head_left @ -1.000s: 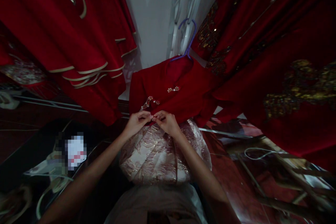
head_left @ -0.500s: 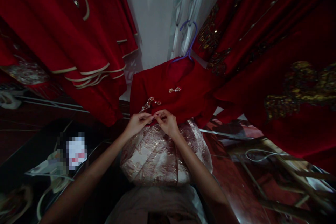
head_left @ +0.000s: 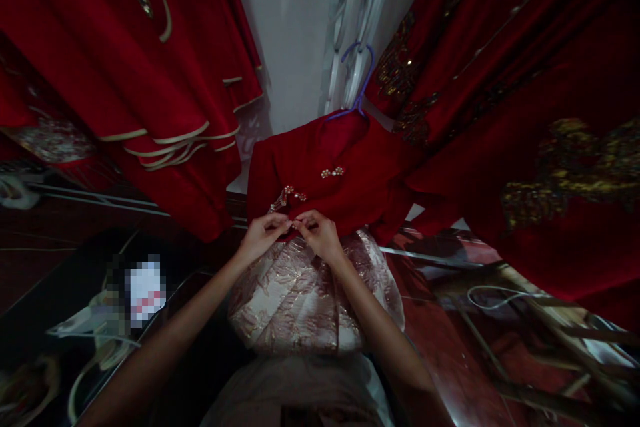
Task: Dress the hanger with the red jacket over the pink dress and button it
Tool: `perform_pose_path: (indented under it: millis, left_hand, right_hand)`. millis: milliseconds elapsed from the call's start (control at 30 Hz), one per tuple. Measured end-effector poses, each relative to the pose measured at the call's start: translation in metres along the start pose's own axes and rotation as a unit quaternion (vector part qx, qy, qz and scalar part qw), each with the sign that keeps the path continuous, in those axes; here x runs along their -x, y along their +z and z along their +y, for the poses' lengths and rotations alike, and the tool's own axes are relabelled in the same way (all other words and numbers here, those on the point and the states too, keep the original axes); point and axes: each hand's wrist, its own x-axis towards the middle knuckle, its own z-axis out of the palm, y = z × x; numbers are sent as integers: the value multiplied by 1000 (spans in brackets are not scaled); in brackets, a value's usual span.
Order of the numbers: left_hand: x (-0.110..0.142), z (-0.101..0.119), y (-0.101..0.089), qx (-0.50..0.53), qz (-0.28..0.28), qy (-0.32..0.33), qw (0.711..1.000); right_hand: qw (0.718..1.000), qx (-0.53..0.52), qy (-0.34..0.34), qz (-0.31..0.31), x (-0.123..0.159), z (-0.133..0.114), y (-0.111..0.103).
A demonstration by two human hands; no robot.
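A red top (head_left: 345,197) hangs on a purple hanger (head_left: 359,83), with beaded flower fasteners (head_left: 332,173) on its front. Pale pink-gold brocade fabric (head_left: 305,293) puffs out below it. My left hand (head_left: 263,237) is closed in a pinch at the top's lower front edge. Opposite, with fingertips nearly meeting the left ones, my right hand (head_left: 320,235) pinches the same spot. A tiny bead-like detail shows between the fingertips, too small to make out clearly. Just above the left fingers lies a jewelled trim (head_left: 285,197).
Red garments with pale piping (head_left: 175,113) hang at the left; others with gold embroidery (head_left: 545,180) hang at the right. A white metal rack (head_left: 350,27) stands behind. At lower left a dark surface holds a blurred white item (head_left: 145,290). A wooden frame (head_left: 540,347) stands at lower right.
Both hands stay at the same spot on the red top. The fingertips have shifted very slightly, and the small bead-like detail between them shows a little more.
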Motion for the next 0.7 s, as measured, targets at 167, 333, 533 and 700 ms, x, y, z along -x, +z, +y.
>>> perform_pose_path:
  millis: [167,333,533,700]
  left_hand:
    - [1,2,-2,-28,-31,2,999]
    - [1,1,-2,-34,-20,4,999]
    - [0,-4,-3,-57,-17,18,998]
    - [1,-5,-2,-66,-9,24,997]
  right_hand:
    - [1000,-3,-3,3,0,4,3]
    - [1000,9,-11,5,1,7,4]
    - [999,28,-23,-4,1,7,3]
    - [999,34,-20,15,2,5,7]
